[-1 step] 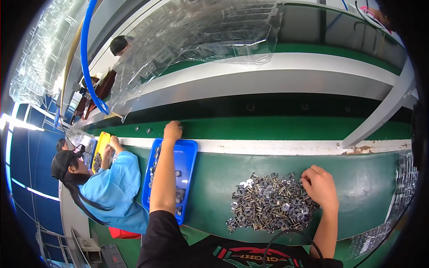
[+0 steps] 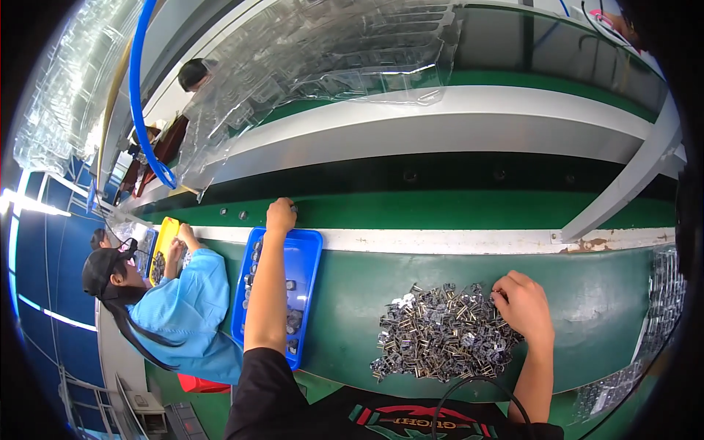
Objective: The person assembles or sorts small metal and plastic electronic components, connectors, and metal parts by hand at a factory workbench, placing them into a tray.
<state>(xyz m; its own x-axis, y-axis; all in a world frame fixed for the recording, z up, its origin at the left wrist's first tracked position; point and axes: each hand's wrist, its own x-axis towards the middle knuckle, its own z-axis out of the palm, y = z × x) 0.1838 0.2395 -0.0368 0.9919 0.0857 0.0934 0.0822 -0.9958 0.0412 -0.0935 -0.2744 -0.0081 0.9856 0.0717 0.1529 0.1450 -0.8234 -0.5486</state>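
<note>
Left hand (image 2: 281, 215): over the long green strip (image 2: 440, 211), at twelve o'clock from the blue rectangular plastic tray (image 2: 304, 257); fingers drawn in, a small grey piece (image 2: 295, 208) at their edge, grip impossible to tell.
Right hand (image 2: 522, 304): at the two o'clock edge of the heap of small metal parts with brass-coloured pins (image 2: 444, 334); thumb and forefinger narrow, cannot tell if holding.
Heap: on the green tabletop (image 2: 587, 308), past the tray's three o'clock side.
Tray: grey blocky pieces (image 2: 294, 323) inside.
</note>
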